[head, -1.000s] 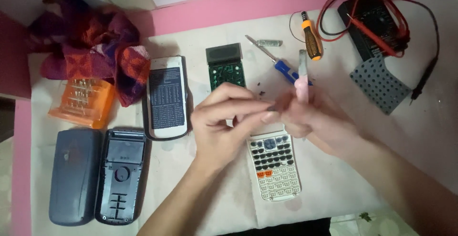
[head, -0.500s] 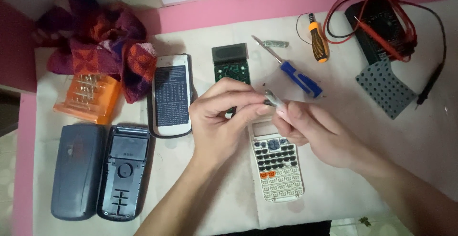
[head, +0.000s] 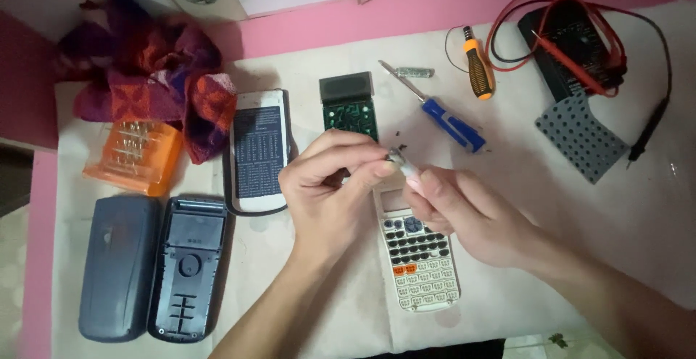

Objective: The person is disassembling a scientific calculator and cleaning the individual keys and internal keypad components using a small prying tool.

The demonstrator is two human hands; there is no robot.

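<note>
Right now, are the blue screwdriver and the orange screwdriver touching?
Apart. The head view shows bare white cloth between the blue screwdriver and the orange screwdriver.

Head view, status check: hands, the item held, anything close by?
Left hand and right hand both pinch a small pale tube, grips shut. Held above the calculator. Circuit board and blue screwdriver lie close behind, apart.

L hand [head: 330, 185] & R hand [head: 464, 210] fingertips pinched together, forearms angled inward.
</note>
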